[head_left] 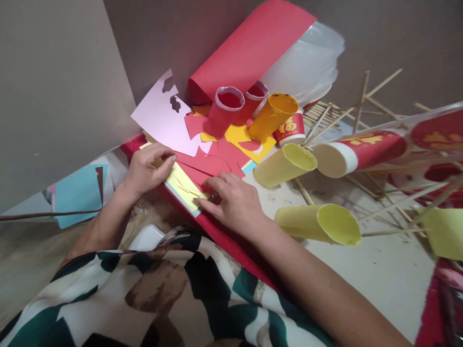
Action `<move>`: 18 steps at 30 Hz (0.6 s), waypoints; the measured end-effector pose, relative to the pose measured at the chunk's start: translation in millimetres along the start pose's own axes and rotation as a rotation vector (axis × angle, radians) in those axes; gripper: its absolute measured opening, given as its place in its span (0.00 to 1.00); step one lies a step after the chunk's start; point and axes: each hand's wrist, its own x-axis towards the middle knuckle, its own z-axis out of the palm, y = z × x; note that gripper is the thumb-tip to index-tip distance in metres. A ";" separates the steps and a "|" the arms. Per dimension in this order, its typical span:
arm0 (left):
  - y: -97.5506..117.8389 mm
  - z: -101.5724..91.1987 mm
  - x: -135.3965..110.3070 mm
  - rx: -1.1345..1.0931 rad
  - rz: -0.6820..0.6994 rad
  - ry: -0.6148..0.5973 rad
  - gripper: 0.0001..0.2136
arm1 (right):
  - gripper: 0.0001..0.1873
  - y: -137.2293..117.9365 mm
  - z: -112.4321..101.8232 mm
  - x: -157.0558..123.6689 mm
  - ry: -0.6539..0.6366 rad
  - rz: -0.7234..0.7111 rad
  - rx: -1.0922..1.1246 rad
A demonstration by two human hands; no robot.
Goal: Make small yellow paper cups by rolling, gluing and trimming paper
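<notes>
My left hand (pixel 152 166) is over the left end of a pale yellow sheet of paper (pixel 183 185), its thumb and forefinger pinched together. Whatever they hold, if anything, is too small to see. Lower down the same sheet, my right hand (pixel 237 200) curls its fingers, with the thumb touching the paper. A small dark thing (pixel 214 197) shows under its palm, mostly hidden. Thin cut lines or strips run across the yellow sheet. Cut red paper pieces (pixel 206 168) lie just beyond both hands, partly overlapping the yellow.
Behind are a pink sheet (pixel 159 115) with cut-out holes, a red paper roll (pixel 249 48), red paper tubes (pixel 226 111) and an orange tube (pixel 274 115). Yellow tubes (pixel 318 224), a printed red paper cup (pixel 291 127) and crossed wooden sticks (pixel 361 101) occupy the right.
</notes>
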 end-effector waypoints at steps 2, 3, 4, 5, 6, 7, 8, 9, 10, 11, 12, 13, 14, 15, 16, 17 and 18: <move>-0.2 0.1 -1.1 -0.013 -0.012 0.005 0.08 | 0.10 -2.1 0.9 0.1 -0.035 -0.027 -0.027; -0.2 0.5 -1.8 -0.022 -0.019 0.006 0.08 | 0.09 -2.1 2.1 0.2 -0.035 -0.039 -0.037; 0.0 1.0 -2.6 -0.032 -0.026 0.006 0.08 | 0.10 -1.6 3.6 0.2 -0.026 -0.052 -0.047; 0.2 1.6 -3.2 -0.042 -0.032 0.004 0.07 | 0.11 -0.8 5.1 0.2 -0.010 -0.069 -0.054; 0.5 2.0 -3.6 -0.050 -0.037 0.001 0.07 | 0.13 0.2 6.6 0.2 0.012 -0.090 -0.059; 0.7 2.4 -3.9 -0.055 -0.041 -0.003 0.07 | 0.14 1.3 7.8 0.0 0.037 -0.108 -0.058; 1.0 2.6 -4.0 -0.059 -0.042 -0.002 0.07 | 0.15 2.4 8.8 -0.1 0.060 -0.124 -0.050; 1.2 2.5 -4.0 -0.062 -0.042 0.003 0.07 | 0.14 3.3 9.5 -0.3 0.083 -0.136 -0.030; 1.3 2.3 -3.9 -0.066 -0.040 0.011 0.07 | 0.14 4.2 9.9 -0.4 0.111 -0.141 0.001; 1.3 2.0 -3.9 -0.069 -0.038 0.022 0.07 | 0.13 4.9 10.1 -0.3 0.139 -0.137 0.045; 1.1 1.7 -3.9 -0.069 -0.034 0.038 0.06 | 0.11 5.5 10.0 -0.1 0.173 -0.125 0.101; 0.7 1.5 -4.1 -0.066 -0.032 0.060 0.06 | 0.10 6.0 9.6 0.4 0.213 -0.105 0.166; 0.0 1.6 -4.5 -0.059 -0.031 0.085 0.06 | 0.09 6.4 9.0 1.1 0.261 -0.076 0.234; -0.8 1.9 -5.0 -0.048 -0.033 0.114 0.06 | 0.08 6.8 8.1 2.0 0.312 -0.041 0.298; -2.0 2.7 -5.7 -0.035 -0.043 0.146 0.06 | 0.08 7.2 7.0 3.2 0.365 -0.004 0.353; -3.4 3.8 -6.5 -0.024 -0.060 0.186 0.06 | 0.07 7.5 5.6 4.5 0.419 0.032 0.399; -5.0 5.2 -7.2 -0.017 -0.081 0.233 0.06 | 0.06 7.8 4.1 5.9 0.471 0.067 0.436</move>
